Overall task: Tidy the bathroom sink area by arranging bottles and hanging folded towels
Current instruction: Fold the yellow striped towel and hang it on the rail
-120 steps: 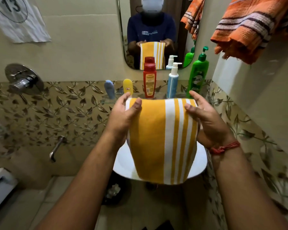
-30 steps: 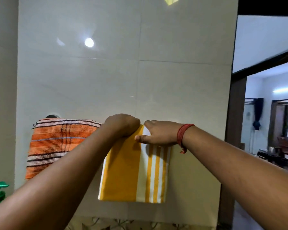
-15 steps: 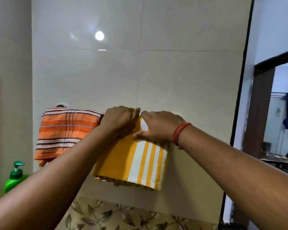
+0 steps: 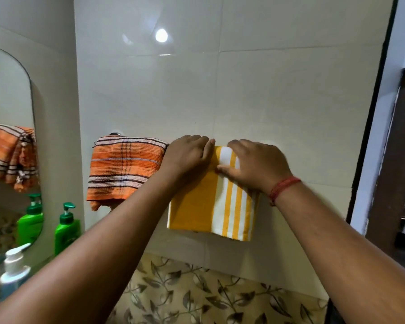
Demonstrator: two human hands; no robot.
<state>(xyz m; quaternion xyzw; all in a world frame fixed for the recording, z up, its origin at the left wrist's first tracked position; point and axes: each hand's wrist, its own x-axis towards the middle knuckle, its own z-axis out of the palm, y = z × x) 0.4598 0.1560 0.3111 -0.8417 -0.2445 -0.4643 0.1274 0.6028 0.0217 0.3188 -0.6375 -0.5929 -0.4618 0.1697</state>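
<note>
A folded yellow towel with white stripes (image 4: pixel 211 206) hangs against the white tiled wall, its top edge draped over the towel bar, which is hidden under the cloth. My left hand (image 4: pixel 188 155) lies on its upper left corner, fingers curled over the fold. My right hand (image 4: pixel 255 164) presses on the upper right part, thumb on the cloth. To the left an orange striped towel (image 4: pixel 124 168) hangs on the same bar. A green pump bottle (image 4: pixel 66 228) and a white-topped blue pump bottle (image 4: pixel 14 274) stand at the lower left.
A mirror (image 4: pixel 9 146) at the far left reflects the orange towel and bottles. A dark door frame (image 4: pixel 369 136) and open doorway bound the wall on the right. Leaf-patterned tiles (image 4: pixel 208 298) run below the white wall.
Four seconds ago I held the yellow towel over the sink; it now hangs on the wall bar. In the last second both hands stayed on its top edge while the view shifted left.
</note>
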